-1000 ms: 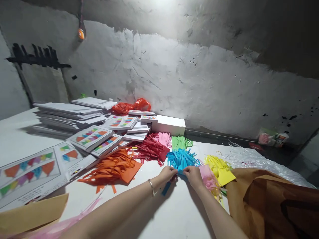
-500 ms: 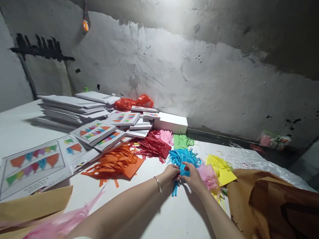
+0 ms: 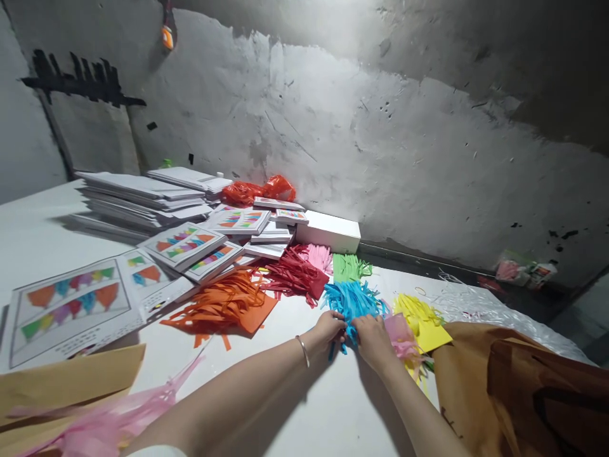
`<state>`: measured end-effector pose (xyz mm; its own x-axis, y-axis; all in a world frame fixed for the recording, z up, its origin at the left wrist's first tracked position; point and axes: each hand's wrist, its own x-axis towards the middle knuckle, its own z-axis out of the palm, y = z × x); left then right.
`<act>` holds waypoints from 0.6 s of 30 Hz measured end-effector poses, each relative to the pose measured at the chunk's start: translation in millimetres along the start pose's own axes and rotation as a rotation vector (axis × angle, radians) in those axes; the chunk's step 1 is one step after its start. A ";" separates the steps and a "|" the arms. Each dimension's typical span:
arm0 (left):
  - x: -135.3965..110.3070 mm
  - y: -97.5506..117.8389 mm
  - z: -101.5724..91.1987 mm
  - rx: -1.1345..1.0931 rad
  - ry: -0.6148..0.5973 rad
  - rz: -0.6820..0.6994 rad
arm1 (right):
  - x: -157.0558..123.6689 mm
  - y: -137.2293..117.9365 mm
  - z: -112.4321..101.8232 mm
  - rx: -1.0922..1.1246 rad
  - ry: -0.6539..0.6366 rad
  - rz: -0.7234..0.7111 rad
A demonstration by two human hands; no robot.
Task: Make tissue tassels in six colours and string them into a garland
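A pile of blue fringed paper (image 3: 356, 298) lies on the white table, with both of my hands at its near edge. My left hand (image 3: 329, 328), a bracelet at its wrist, has its fingers curled round some blue strips that hang below it. Close beside it, my right hand (image 3: 372, 339) is closed on the blue paper too, its fingertips partly hidden behind the knuckles. Touching the right side of the pile is pink sheer material (image 3: 399, 334), and past it yellow fringed paper (image 3: 421, 320).
Orange (image 3: 228, 303), dark red (image 3: 297, 273) and green fringed paper (image 3: 351, 267) lie around the blue pile. Printed flat boxes (image 3: 183, 244) and stacked white ones (image 3: 143, 193) fill the left. A white box (image 3: 328, 230) stands by the wall; a brown bag (image 3: 480, 381) sits right.
My right hand has turned over, knuckles now up, its fingers drawn in on the blue paper. My left hand stays nearly in place. The view has shifted slightly.
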<state>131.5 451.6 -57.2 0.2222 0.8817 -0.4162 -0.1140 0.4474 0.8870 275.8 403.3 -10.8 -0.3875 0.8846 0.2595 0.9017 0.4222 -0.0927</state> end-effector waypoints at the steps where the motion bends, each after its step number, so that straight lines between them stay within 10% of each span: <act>1: 0.7 -0.5 -0.1 -0.002 -0.002 0.000 | -1.3 -1.1 0.4 0.004 -0.001 -0.007; 18: 4.6 -4.0 -8.5 0.056 -0.123 0.016 | 15.1 19.0 37.0 0.133 0.135 0.177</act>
<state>124.8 455.1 -64.3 0.3380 0.8624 -0.3769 -0.0651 0.4210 0.9047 280.0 432.1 -44.2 -0.1891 0.9164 0.3529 0.9168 0.2935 -0.2710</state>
